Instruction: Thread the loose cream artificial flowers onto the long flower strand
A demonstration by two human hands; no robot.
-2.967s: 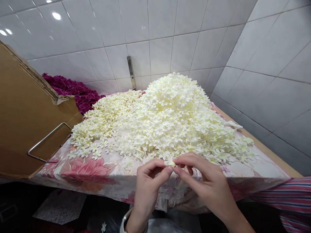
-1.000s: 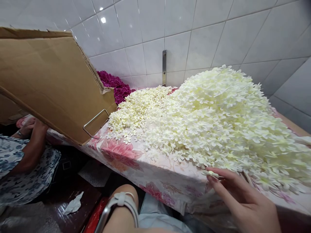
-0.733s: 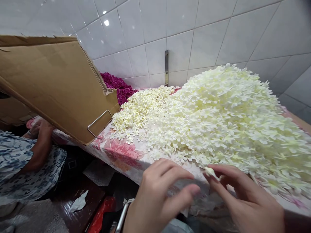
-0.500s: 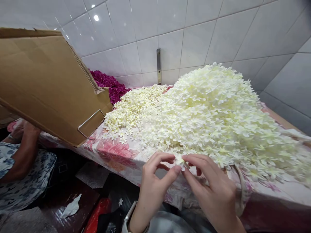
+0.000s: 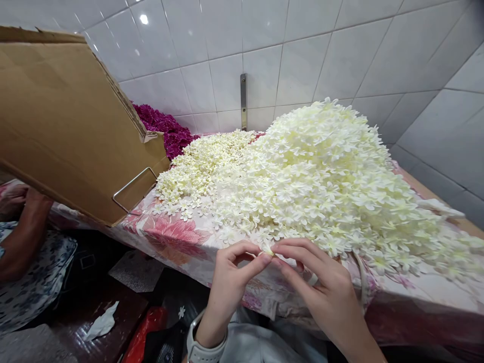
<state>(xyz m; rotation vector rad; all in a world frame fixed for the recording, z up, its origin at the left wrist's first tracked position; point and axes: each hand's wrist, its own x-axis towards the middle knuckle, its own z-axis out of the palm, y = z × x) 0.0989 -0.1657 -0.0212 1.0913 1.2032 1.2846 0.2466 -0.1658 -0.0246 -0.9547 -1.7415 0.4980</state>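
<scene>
Between my two hands is a small white flower (image 5: 267,249), pinched by the fingertips at the table's front edge. My left hand (image 5: 235,275) grips it from the left with thumb and forefinger. From the other side, my right hand (image 5: 321,282) closes thumb and forefinger on it; a bit of white shows in the right palm too, too hidden to name. A big heap of white flowers (image 5: 321,171) rises just beyond my hands. Smaller cream-white blossoms (image 5: 204,161) spread out to its left.
A cardboard box (image 5: 71,126) with a wire stand (image 5: 132,189) leans at the left. Purple flowers (image 5: 162,128) lie behind it. A flowered cloth (image 5: 174,234) covers the table. Another person's arm (image 5: 26,232) is at far left. White tiled wall (image 5: 302,65) stands behind.
My hands have drawn a little closer together around the flower, which now shows less between the fingertips. The whole view has shifted slightly.
</scene>
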